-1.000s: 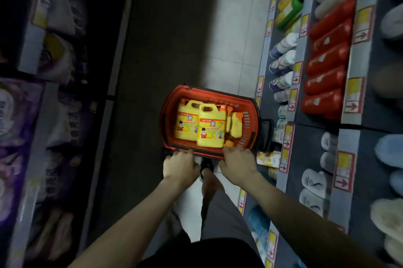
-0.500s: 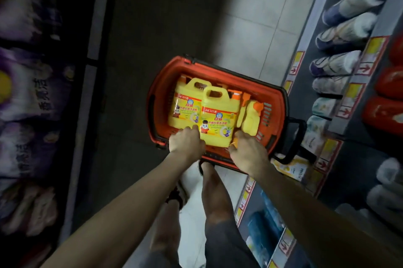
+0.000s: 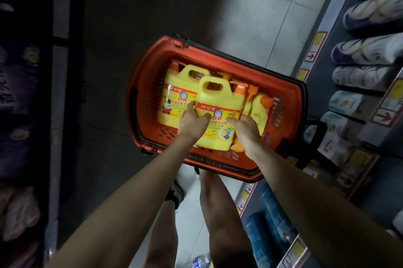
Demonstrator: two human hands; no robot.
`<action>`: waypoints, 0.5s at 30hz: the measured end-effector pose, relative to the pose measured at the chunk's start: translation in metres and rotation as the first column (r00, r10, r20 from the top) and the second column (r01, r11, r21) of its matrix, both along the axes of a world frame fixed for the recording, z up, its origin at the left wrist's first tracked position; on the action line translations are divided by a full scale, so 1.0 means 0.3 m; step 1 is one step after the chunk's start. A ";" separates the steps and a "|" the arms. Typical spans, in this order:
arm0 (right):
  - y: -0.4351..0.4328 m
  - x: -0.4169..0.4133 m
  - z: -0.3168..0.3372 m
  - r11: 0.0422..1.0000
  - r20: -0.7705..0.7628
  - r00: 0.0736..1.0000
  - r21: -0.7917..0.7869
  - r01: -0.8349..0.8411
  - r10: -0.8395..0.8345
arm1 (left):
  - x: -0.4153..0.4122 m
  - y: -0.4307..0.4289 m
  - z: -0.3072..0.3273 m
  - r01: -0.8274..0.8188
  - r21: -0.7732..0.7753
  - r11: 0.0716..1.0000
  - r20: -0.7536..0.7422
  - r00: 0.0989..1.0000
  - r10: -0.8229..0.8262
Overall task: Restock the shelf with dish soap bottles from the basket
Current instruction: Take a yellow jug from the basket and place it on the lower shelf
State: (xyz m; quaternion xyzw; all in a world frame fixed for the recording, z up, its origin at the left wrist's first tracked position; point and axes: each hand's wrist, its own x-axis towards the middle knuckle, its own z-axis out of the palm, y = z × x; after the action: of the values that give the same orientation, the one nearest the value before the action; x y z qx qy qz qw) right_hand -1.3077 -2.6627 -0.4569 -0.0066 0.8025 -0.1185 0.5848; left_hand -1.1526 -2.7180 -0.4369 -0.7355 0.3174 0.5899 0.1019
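- Underfoot runs a pale tiled floor [image 3: 250, 1], lit at the far side and sinking into deep shadow toward the left
- Dark shelving [image 3: 19, 97] stacked with dim purple packs walls the aisle's left side; on the right, a grey shelf [image 3: 315, 84] edged with yellow-and-red price tags [image 3: 316, 47] carries rows of white and blue wrapped packs [image 3: 366, 49]
- Between them sits an orange basket [image 3: 150, 84], its right rim close against the shelf edge and its black handle [image 3: 316, 137] hanging on that side; bare floor opens beyond the far rim and to the left
- The person's bare legs [image 3: 218, 202] stand just behind the near rim
- Inside the basket, the front dish soap jug [image 3: 218, 102] lies nearest, handle end pointing away; the second jug [image 3: 174, 97] touches its left side, and a smaller yellow bottle [image 3: 259, 108] with an orange cap lies just to its right
- The left hand [image 3: 192, 120] clasps the front jug's left side, fingers slipped between the two jugs, thumb across the label
- The right hand [image 3: 246, 129] grips its right side, thumb on the label, fingers curled down beside the smaller bottle
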 end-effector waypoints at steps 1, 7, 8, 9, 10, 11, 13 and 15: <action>0.003 0.003 -0.002 0.999 0.001 1.000 0.018 0.030 -0.030 | 0.000 0.003 -0.004 -0.047 0.017 0.999 -0.015 0.999 0.048; 0.037 0.036 -0.024 0.997 0.039 0.999 0.070 0.019 -0.022 | 0.006 0.007 -0.021 -0.157 0.094 0.983 -0.057 0.985 0.163; 0.043 0.038 -0.028 0.998 0.034 0.999 0.067 0.014 -0.016 | 0.006 0.008 -0.022 -0.151 0.094 0.984 -0.054 0.986 0.157; 0.049 0.039 -0.036 0.998 0.040 0.999 0.057 0.014 -0.017 | 0.005 0.010 -0.024 -0.149 0.094 0.984 -0.048 0.987 0.154; 0.054 0.043 -0.040 0.999 0.057 0.998 0.041 0.009 -0.011 | 0.005 0.011 -0.025 -0.152 0.094 0.984 -0.042 0.987 0.156; 0.058 0.048 -0.040 1.000 0.075 0.997 0.023 -0.002 0.000 | 0.003 0.012 -0.026 -0.158 0.093 0.983 -0.036 0.986 0.162; 0.062 0.059 -0.037 1.000 0.085 0.996 0.001 -0.007 0.007 | -0.001 0.011 -0.027 -0.168 0.088 0.982 -0.025 0.985 0.171; 0.069 0.064 -0.033 1.000 0.081 0.997 0.004 0.018 -0.019 | -0.006 0.006 -0.021 -0.165 0.086 0.983 -0.013 0.986 0.167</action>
State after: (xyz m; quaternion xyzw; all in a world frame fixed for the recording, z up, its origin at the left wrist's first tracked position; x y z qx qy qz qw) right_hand -1.2884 -2.6421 -0.4669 0.0065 0.7782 -0.1229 0.6158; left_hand -1.1545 -2.7163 -0.4431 -0.7485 0.2308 0.6165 0.0805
